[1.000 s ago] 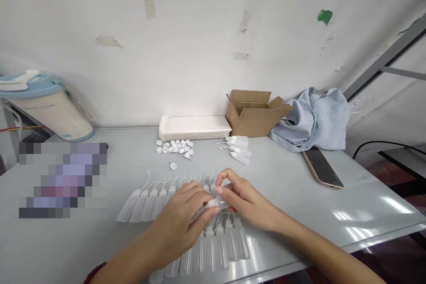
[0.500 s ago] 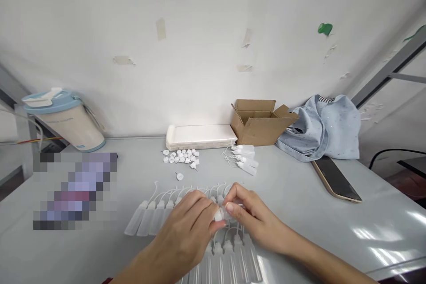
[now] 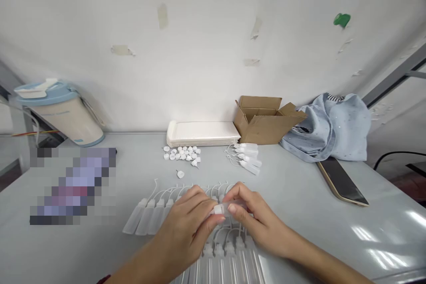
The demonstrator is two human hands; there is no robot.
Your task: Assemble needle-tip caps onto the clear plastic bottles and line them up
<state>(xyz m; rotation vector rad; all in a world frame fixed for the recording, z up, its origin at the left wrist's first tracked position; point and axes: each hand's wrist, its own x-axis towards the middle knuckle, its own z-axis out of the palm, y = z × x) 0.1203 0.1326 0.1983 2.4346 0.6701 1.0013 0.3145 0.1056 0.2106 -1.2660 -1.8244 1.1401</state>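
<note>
My left hand (image 3: 189, 224) is closed, its thumb and fingertips at the white cap (image 3: 218, 209) of a small clear plastic bottle. The bottle lies sideways in the pinch of my right hand (image 3: 258, 217), which hides most of its body. Below and behind my hands, translucent bottles with thin tube tips stand side by side: one row (image 3: 146, 219) shows at the left, another row (image 3: 226, 262) in front. My left hand covers part of both rows. Beyond them lies a cluster of white needle-tipped caps (image 3: 186, 154), with one loose cap (image 3: 180, 174) nearer to me.
Several bottles (image 3: 248, 157) lie at the back beside a stack of white sheets (image 3: 206, 131) and an open cardboard box (image 3: 266, 126). At right are a blue cloth bag (image 3: 333, 128) and a phone (image 3: 342, 182). A tumbler (image 3: 66, 115) and a blurred-out item (image 3: 76, 182) occupy the left.
My left fingers have shifted around the cap, so more of the cap shows between my hands. The bottle stays in my right hand. The whole view has tilted slightly.
</note>
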